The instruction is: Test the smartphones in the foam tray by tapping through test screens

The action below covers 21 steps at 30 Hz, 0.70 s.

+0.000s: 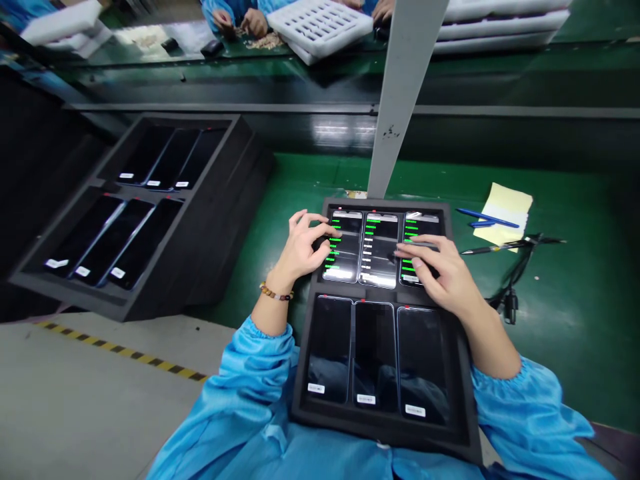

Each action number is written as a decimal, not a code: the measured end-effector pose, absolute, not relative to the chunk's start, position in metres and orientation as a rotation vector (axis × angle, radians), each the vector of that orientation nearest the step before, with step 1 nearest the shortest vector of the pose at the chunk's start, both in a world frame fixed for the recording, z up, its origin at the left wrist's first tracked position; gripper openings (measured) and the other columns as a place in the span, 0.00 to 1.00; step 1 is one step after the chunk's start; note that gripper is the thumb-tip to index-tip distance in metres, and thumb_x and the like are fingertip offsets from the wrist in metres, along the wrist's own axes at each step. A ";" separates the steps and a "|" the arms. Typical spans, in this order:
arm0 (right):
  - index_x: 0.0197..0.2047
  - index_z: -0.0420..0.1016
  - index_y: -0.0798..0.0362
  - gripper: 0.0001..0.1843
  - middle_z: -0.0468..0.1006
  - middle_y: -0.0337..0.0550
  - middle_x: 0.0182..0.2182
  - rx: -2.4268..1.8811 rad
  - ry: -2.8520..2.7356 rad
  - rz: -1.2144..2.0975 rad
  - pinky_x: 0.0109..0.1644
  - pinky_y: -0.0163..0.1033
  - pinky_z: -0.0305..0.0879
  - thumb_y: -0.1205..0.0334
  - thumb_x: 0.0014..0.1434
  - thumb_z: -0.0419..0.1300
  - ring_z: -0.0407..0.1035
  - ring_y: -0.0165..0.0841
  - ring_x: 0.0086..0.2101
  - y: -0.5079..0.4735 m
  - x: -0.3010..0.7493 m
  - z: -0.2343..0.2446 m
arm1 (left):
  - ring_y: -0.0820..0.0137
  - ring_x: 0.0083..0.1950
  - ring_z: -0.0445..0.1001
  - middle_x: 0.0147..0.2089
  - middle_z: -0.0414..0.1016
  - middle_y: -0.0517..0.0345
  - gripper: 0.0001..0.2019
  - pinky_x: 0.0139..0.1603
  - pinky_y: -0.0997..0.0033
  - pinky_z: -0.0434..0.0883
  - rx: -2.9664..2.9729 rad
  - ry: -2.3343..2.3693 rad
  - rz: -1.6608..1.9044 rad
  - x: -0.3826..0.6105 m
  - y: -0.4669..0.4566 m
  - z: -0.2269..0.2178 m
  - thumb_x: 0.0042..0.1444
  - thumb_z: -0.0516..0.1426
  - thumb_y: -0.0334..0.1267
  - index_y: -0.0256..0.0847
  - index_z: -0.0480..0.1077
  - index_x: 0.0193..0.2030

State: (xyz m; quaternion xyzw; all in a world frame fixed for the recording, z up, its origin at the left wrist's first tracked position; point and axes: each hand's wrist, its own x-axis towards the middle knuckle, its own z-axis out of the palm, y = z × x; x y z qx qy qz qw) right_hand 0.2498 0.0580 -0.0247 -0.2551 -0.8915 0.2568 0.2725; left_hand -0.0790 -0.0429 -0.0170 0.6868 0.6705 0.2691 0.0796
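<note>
A black foam tray (pixel 387 437) rests in front of me, holding several smartphones in two rows. In its far row the left phone (pixel 345 250), the middle phone (pixel 373 233) and the right phone (pixel 415 223) have lit screens with green and white text lines. My left hand (pixel 306 247) has its fingers spread over the left phone's edge. My right hand (pixel 440 270) is over the right phone, fingers stretched out, the fingertips near the middle phone's right edge; whether they touch glass I cannot tell. The near-row phones, such as the middle one (pixel 375 353), are dark and carry white labels.
At the left, stacked black foam trays (pixel 220 200) hold more dark phones. Right of my tray lie a yellow notepad (pixel 507 203), blue pens (pixel 493 219) and a black cable (pixel 515 273). A grey post (pixel 400 100) rises behind the tray. Across the bench are a co-worker's hands (pixel 255 22) and white trays (pixel 320 27).
</note>
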 end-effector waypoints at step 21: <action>0.66 0.80 0.40 0.23 0.83 0.48 0.58 -0.991 -2.381 0.615 0.72 0.71 0.59 0.51 0.78 0.50 0.69 0.53 0.67 0.078 0.274 -0.035 | 0.61 0.68 0.73 0.55 0.83 0.56 0.17 0.83 0.43 0.51 2.036 2.011 0.840 -0.078 -0.039 -0.018 0.67 0.49 0.32 0.47 0.79 0.52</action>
